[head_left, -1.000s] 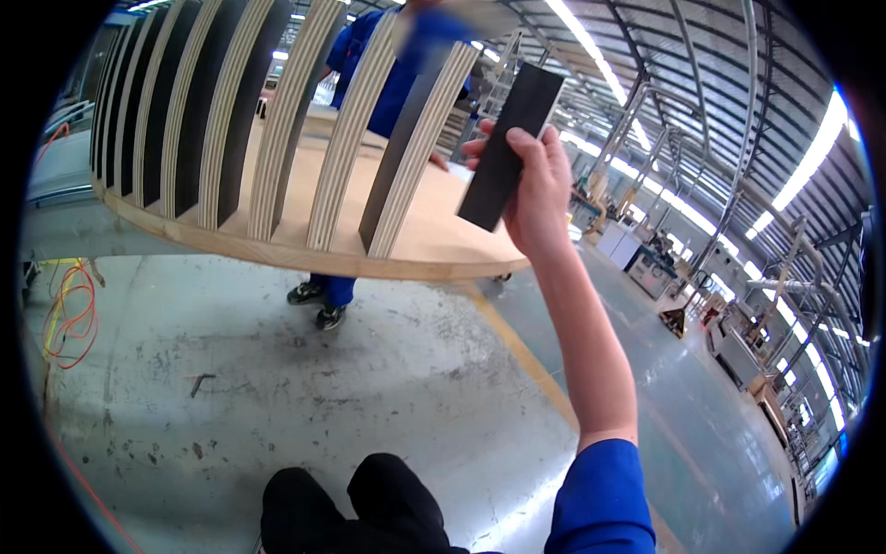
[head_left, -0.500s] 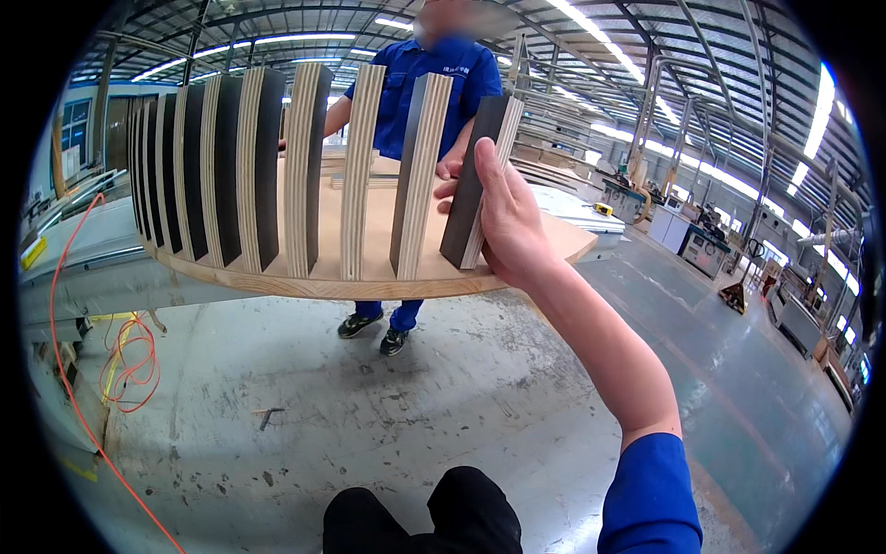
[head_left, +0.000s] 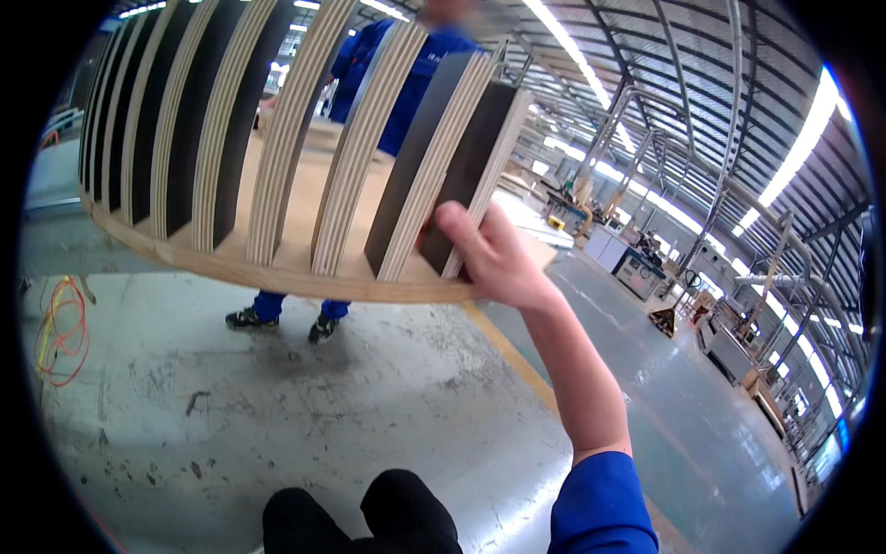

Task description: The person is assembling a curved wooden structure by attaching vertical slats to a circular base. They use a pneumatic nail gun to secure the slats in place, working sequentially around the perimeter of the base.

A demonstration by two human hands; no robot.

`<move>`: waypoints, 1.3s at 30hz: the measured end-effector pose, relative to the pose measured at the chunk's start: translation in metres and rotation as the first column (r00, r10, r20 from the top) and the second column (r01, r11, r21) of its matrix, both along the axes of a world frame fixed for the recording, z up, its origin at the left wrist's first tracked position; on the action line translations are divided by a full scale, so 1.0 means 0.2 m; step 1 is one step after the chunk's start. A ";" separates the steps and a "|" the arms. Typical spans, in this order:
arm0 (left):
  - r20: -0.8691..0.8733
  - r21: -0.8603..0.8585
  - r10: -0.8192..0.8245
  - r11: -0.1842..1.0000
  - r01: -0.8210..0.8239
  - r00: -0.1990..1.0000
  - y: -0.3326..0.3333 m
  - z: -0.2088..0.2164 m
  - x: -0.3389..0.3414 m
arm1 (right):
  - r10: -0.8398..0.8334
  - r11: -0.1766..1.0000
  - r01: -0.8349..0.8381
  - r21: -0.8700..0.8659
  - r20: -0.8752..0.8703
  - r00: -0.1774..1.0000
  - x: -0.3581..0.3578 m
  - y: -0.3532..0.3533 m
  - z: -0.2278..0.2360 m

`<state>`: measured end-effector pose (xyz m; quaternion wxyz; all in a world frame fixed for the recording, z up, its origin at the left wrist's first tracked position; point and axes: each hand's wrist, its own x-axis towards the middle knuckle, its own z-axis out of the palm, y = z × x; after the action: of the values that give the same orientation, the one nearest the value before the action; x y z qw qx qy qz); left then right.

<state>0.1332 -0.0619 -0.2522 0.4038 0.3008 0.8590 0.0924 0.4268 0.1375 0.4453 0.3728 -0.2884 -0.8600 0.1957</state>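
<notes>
A curved wooden board (head_left: 406, 290) carries a row of upright plywood slats (head_left: 346, 175) with striped edges and dark faces. At the right end of the row, my right hand (head_left: 503, 258) is closed round the lower part of the last plywood slat (head_left: 480, 138), its thumb against the dark face. This slat stands tilted, its top leaning right. Some of my fingers are hidden behind it. My left hand is out of view.
Behind the slats stands a person in blue workwear (head_left: 402, 106), partly hidden. A coil of orange and yellow hose (head_left: 63, 337) lies on the floor at left. Farther right are machines (head_left: 632, 268) and a pallet truck (head_left: 663, 321); a yellow line (head_left: 517, 355) crosses the floor.
The view has shifted and tilted, so the slats look nearer and higher. My right hand stays on the end slat, its thumb lower on it. The person behind appears farther left.
</notes>
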 end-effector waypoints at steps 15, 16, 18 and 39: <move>0.060 0.865 0.062 0.494 -0.083 0.996 0.68 0.96 -0.17 | 0.061 0.993 -0.060 -0.098 0.012 0.998 0.08 -0.01 0.07; 0.020 0.957 0.048 0.289 -0.033 0.999 0.72 1.21 -0.13 | 0.075 0.997 -0.073 -0.037 0.061 0.995 0.08 0.01 0.10; -0.138 0.989 -0.052 0.044 0.141 0.989 0.63 1.95 0.07 | 0.075 0.997 -0.076 0.026 0.052 0.996 0.12 0.07 0.12; -0.884 0.326 -0.008 -0.727 0.604 0.467 0.59 2.95 1.01 | -0.040 0.967 -0.052 -0.248 -0.353 0.935 0.19 0.12 0.04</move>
<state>0.3344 0.0563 0.3384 -0.2273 0.8473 0.1309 0.4618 0.4647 0.1609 0.4542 0.4815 -0.2908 -0.7472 0.3540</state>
